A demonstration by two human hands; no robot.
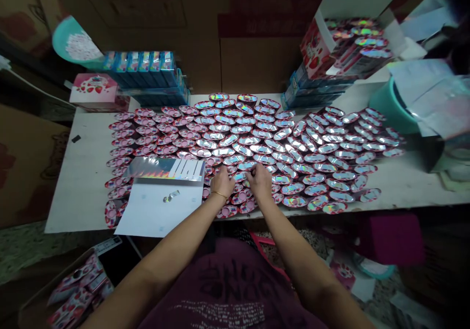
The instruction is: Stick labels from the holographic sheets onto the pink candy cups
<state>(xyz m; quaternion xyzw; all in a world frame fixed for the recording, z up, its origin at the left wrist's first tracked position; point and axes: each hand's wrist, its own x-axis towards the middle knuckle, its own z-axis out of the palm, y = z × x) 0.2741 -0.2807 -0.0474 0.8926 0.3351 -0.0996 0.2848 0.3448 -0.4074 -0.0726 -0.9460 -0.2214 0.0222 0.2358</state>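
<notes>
Both hands meet over rows of small oval-topped strawberry-print packs. My left hand (223, 182), a bracelet at its wrist, has its fingers curled together at the left end of one oval pack top (240, 176). At that pack's right end, my right hand (260, 179) has thumb and finger pinched. Whatever is between the fingertips is too small to make out. A shiny silvery strip lies across this top. Left of my left hand, a white backing sheet (161, 211) rests on the packs, with a holographic sticker sheet (167, 168) along its far edge and small loose stickers (171, 196) on it.
Packs on the right have shiny tops (316, 177); those at left show pink round centres (145, 140). Blue boxes (147, 72) and a pink carton (93, 91) stand back left. A filled strawberry carton (319, 50) and teal bucket (392, 104) are right. An open box (81, 290) sits below.
</notes>
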